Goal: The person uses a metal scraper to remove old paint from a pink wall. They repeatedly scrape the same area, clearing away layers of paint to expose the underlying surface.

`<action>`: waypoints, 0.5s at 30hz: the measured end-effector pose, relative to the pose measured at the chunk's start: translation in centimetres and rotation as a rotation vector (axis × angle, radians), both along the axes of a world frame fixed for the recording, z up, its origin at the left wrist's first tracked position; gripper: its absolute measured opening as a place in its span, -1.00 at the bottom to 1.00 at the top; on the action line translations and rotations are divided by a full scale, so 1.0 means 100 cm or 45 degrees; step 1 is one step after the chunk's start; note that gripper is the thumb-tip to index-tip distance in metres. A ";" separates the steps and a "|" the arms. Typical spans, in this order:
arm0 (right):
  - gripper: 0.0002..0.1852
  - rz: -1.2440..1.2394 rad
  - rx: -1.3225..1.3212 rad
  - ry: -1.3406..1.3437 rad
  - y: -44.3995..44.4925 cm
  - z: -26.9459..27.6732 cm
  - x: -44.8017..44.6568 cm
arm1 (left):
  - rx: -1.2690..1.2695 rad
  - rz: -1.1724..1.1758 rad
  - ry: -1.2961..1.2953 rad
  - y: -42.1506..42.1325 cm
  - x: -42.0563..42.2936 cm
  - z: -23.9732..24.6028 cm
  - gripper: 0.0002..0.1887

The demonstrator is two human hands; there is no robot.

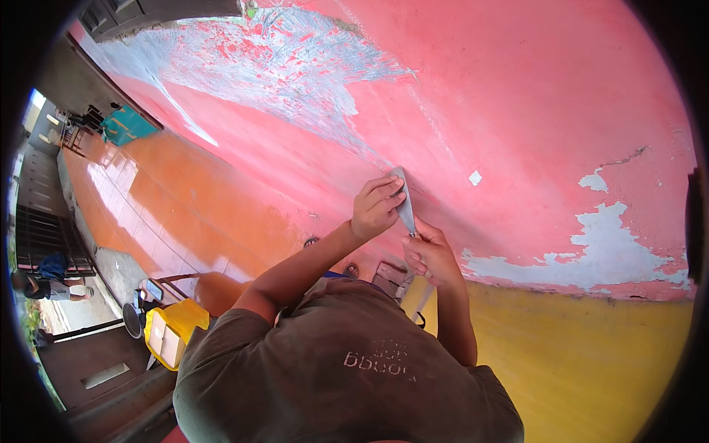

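My right hand [431,256] grips the handle of a metal paint scraper [408,213]; the handle is mostly hidden in the fist. Against the flat of the blade lie the fingertips of my left hand [378,207], its thumb out of sight. The blade's broad end points up the picture, at the pink painted wall [526,111]; whether it touches the wall is hard to tell. From near the blade tip, a large patch of scraped, pale blue-grey surface [266,66] spreads to the upper left, streaked with leftover pink paint.
More bare patches [604,238] show at the right, above a yellow surface [554,343]. Orange floor tiles [221,194] stretch left. A chair with a yellow bag [185,315] and a phone [154,289] stands at lower left. Another person [50,289] is farther off.
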State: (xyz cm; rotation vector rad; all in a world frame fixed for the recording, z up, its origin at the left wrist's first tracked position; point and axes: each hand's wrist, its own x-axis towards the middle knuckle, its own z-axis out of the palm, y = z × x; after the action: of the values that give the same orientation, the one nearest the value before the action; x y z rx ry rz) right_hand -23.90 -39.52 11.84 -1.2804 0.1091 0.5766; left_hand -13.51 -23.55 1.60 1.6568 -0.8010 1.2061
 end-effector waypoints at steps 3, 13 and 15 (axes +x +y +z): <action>-0.31 -0.034 -0.091 0.041 -0.003 0.007 -0.003 | 0.001 -0.064 0.006 -0.006 -0.001 0.002 -0.65; -0.27 -0.045 -0.006 0.029 0.004 -0.003 0.002 | 0.033 -0.037 0.025 0.004 0.000 0.003 -0.65; -0.29 -0.062 -0.004 0.026 0.003 -0.004 0.005 | -0.009 -0.004 0.015 0.004 0.003 0.003 -0.66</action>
State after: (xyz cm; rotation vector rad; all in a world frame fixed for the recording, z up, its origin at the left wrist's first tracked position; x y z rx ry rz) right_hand -23.41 -39.18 11.48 -1.2714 0.1579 0.5482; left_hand -13.23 -23.12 1.94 1.6547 -0.7913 1.1948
